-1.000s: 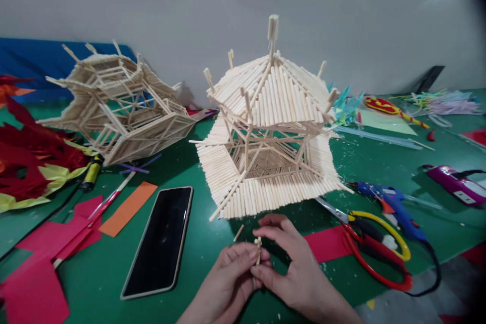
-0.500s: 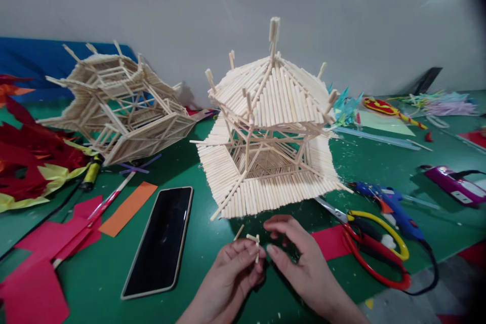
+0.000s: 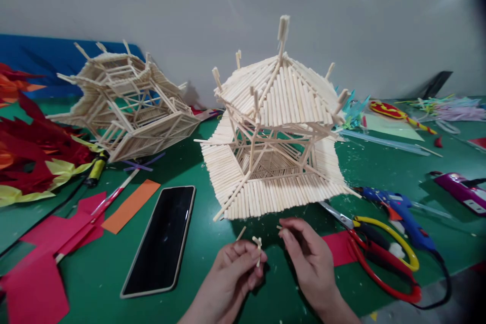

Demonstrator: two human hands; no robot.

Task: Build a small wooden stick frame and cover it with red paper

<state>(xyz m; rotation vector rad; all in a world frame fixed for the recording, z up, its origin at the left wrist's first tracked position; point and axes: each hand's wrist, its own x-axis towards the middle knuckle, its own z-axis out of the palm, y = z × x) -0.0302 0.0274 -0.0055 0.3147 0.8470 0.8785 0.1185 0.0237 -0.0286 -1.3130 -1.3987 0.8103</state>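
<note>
My left hand (image 3: 235,268) is closed, thumb and fingertips pinching a small piece of short wooden sticks (image 3: 258,249), which look joined near the top. Another short stick (image 3: 241,233) shows just beyond its knuckles; whether it is held or lies on the table I cannot tell. A little to the right, my right hand (image 3: 307,255) pinches a tiny wooden stick (image 3: 279,227), its end poking out left of the fingertips. Just past both hands stands a pavilion model (image 3: 273,162) of pale wooden sticks, with a pointed roof above a wider lower skirt. Neither hand touches it.
Left of the hands lie a phone (image 3: 161,240), an orange strip (image 3: 131,206) and red paper (image 3: 41,258). A second stick model (image 3: 129,106) rests tilted behind. To the right are scissors (image 3: 379,250), a blue glue gun (image 3: 402,217) and a purple power strip (image 3: 461,190).
My right hand has drawn slightly away from the left, and its parted fingers have come together on a tiny stick. The piece in my left hand has turned a little. The view has shifted slightly.
</note>
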